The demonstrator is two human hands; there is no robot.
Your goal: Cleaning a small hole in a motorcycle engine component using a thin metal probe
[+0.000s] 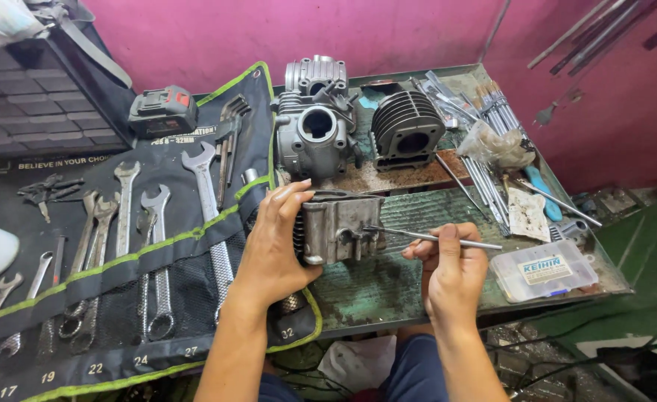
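Fingers of the left hand [273, 246] clasp a grey engine casting [341, 225] on the green surface [388, 286]; the right hand [451, 272] pinches a thin metal rod [433, 237], its tip seemingly touching the casting.

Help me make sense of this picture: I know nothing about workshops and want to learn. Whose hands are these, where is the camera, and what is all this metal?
The camera sits on a person's head and looks down at their own two bare hands over a worn green workbench. The left hand grips a grey metal engine part. The right hand holds a thin metal rod whose tip touches that part. Left of the hands lies a black tool roll with a row of wrenches. Behind stand two more engine pieces: a grey housing and a dark finned cylinder. On the right lies a clear plastic box.
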